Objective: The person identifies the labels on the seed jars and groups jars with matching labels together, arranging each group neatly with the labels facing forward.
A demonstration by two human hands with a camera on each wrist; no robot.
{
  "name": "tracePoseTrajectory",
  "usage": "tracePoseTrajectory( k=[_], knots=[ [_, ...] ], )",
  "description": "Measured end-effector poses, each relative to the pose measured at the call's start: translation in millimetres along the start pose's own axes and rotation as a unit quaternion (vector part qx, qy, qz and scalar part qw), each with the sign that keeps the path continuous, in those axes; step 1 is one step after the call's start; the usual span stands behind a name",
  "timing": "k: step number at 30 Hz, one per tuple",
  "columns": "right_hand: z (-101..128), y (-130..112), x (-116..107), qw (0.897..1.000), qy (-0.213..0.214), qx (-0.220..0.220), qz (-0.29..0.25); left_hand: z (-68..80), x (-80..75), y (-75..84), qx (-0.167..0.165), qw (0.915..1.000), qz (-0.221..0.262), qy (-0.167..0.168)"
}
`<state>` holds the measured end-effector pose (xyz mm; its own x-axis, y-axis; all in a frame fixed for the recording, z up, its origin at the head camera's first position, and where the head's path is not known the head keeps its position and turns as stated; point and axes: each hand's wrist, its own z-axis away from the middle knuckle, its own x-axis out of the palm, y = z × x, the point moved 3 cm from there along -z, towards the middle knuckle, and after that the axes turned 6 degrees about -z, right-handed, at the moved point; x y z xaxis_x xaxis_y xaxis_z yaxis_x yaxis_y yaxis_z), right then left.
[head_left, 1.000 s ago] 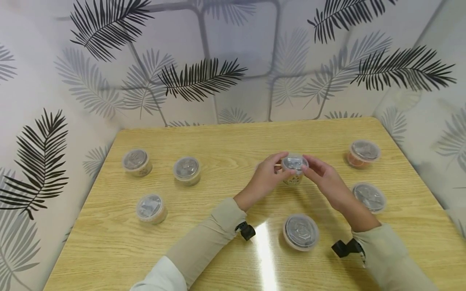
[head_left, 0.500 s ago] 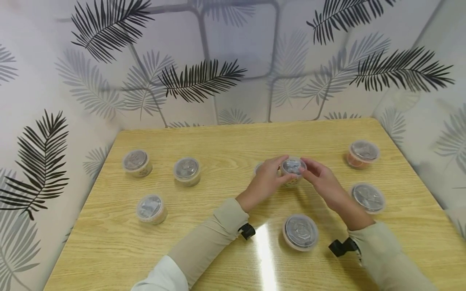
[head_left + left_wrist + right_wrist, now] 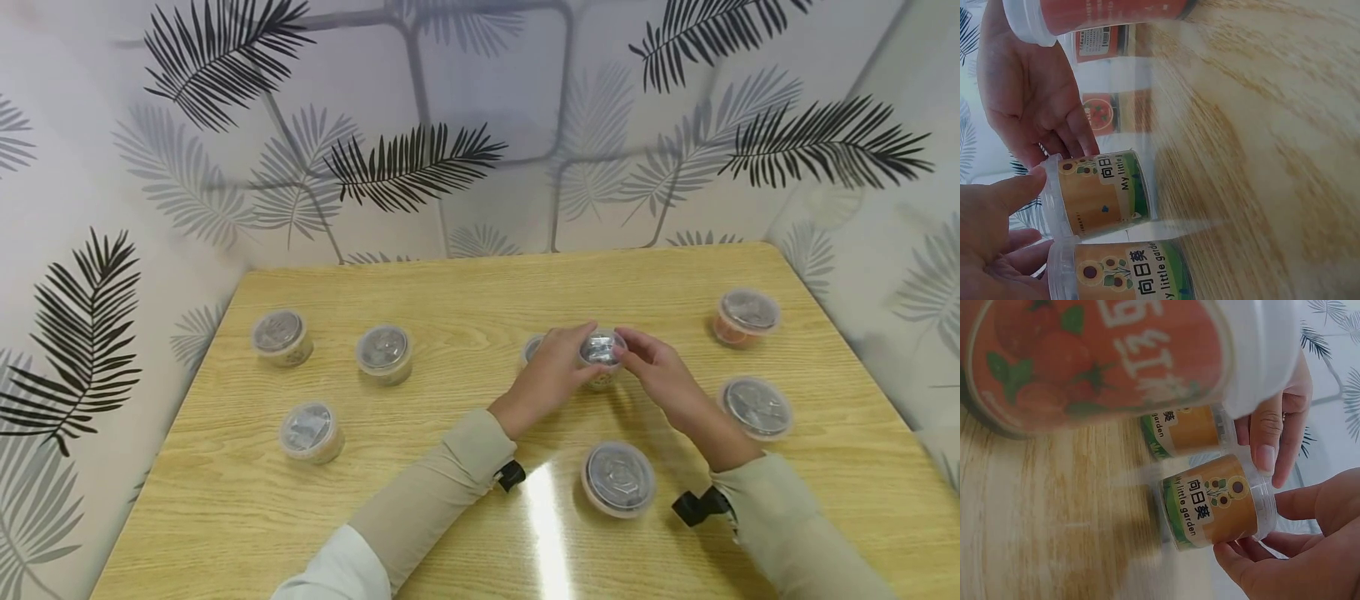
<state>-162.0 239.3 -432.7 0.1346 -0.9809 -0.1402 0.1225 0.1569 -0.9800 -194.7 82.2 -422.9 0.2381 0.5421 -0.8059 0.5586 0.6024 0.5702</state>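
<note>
On a yellow wood-grain table (image 3: pixel 225 517), three small round yellowish cups with lids (image 3: pixel 386 354) are standing well to the left; two round reddish lidded cups (image 3: pixel 746 319) are standing at the right, one beyond the other; a round red plastic cup with a translucent lid (image 3: pixel 618 479) is standing between the forearms, nearer the person, and in the right wrist view it is partly covering a second round orange-and-green sunflower cup (image 3: pixel 1191 432); that one is sitting just left of the held cup, mostly hidden from above by the left hand (image 3: pixel 551 371).

Both arms, in beige sleeves (image 3: pixel 427 500), are reaching forward, angling inward; the left hand and the right hand (image 3: pixel 663 375) are facing each other across a round orange-and-green sunflower cup with a translucent lid (image 3: pixel 600 354), right of the table's middle; the fingers of each are pinching its lid edge from opposite sides, the gap narrowed to the cup's width.

The held cup's label is reading "向日葵" and "My little garden"; the near red cup's is showing tomatoes and partly legible Chinese characters.
</note>
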Motion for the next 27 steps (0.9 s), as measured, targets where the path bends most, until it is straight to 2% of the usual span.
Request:
tracePoseTrajectory(
  k=[9,17,27],
  knots=[
    [-1.4,6.0,0.3,1.0,0.0,-0.007,-0.009,3.0,-0.4,4.5,-0.004,0.9995,-0.025,-0.017],
    [-3.2,6.4,1.5,1.0,0.0,-0.009,-0.016,3.3,0.4,5.9,-0.001,0.9988,-0.049,-0.007],
    [-8.1,10.7,3.4,1.0,0.01,-0.008,-0.028,3.9,0.5,1.7,0.003,0.9994,-0.033,0.003]
  ],
)
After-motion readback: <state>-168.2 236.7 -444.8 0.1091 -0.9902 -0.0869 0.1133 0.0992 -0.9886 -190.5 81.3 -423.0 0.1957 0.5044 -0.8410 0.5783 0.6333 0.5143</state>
